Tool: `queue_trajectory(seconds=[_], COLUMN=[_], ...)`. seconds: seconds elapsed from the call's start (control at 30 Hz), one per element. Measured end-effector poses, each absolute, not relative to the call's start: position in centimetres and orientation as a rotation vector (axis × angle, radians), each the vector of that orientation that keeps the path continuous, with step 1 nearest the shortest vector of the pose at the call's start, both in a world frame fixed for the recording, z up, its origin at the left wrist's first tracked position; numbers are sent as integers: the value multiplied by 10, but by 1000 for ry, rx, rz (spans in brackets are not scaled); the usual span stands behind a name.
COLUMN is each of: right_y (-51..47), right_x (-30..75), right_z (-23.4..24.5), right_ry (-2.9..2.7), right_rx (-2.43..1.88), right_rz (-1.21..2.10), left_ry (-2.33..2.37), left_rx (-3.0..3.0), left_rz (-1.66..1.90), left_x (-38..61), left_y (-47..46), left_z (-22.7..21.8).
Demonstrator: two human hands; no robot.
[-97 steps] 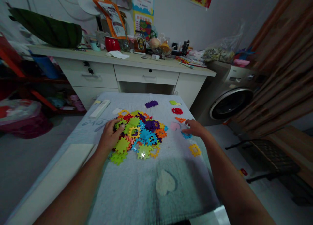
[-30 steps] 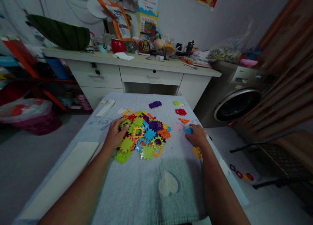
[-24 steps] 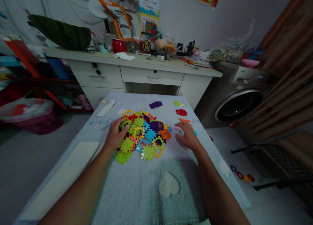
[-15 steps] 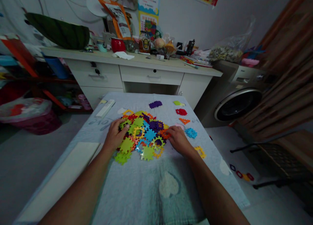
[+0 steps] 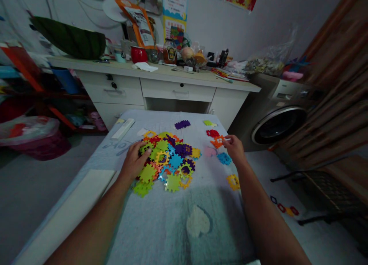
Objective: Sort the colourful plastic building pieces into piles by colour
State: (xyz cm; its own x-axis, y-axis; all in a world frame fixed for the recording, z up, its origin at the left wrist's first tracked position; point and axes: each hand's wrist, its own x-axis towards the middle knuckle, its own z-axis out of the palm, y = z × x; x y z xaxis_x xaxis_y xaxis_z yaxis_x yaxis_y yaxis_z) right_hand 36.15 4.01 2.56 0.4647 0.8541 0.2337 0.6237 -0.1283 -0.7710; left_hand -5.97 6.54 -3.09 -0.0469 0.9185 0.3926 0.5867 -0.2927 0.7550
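A heap of flat plastic interlocking pieces (image 5: 176, 160) in green, yellow, blue, purple, red and orange lies on the cloth-covered table. At the heap's left side rests my left hand (image 5: 135, 159), thumb and fingers apart around a green piece (image 5: 146, 147). My right hand (image 5: 235, 147) pinches an orange interlocking piece (image 5: 217, 141) at the table's right side. That piece is just nearer to me than a red piece (image 5: 212, 133) and farther off than a blue piece (image 5: 224, 158). A yellow piece (image 5: 233, 182) lies nearer to me, close to my right forearm.
Farther back on the tablecloth (image 5: 161, 226) lie a purple piece (image 5: 182, 124) and a green piece (image 5: 208, 122). A white remote-like bar (image 5: 123, 129) is at the back left, a long white board (image 5: 86, 196) along the left edge. Beyond stand a cluttered cabinet (image 5: 178, 89) and a washing machine (image 5: 267, 107).
My right hand has moved right from the heap, carrying the orange piece to the spot by the red and blue pieces. My left hand has stayed on the heap.
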Motion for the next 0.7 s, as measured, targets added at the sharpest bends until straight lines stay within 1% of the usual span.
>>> queue_trajectory(seconds=[0.17, 0.33, 0.47, 0.63, 0.7], right_y=[61, 59, 52, 46, 45], right_x=[396, 406, 409, 409, 406], right_z=[10, -4, -9, -11, -9], right_ry=[-1046, -1166, -1247, -1294, -1311], right_rx=[-1991, -2189, -2171, -2154, -2150], right_rz=[396, 291, 245, 304, 273], left_ry=[1598, 1599, 1611, 1604, 1608], left_rx=[1874, 1870, 1868, 1873, 1863], left_rz=[1277, 1287, 1277, 1270, 1274], left_x=[-60, -59, -59, -60, -59], left_y=[65, 64, 65, 65, 64], left_z=[-31, -28, -28, -29, -29])
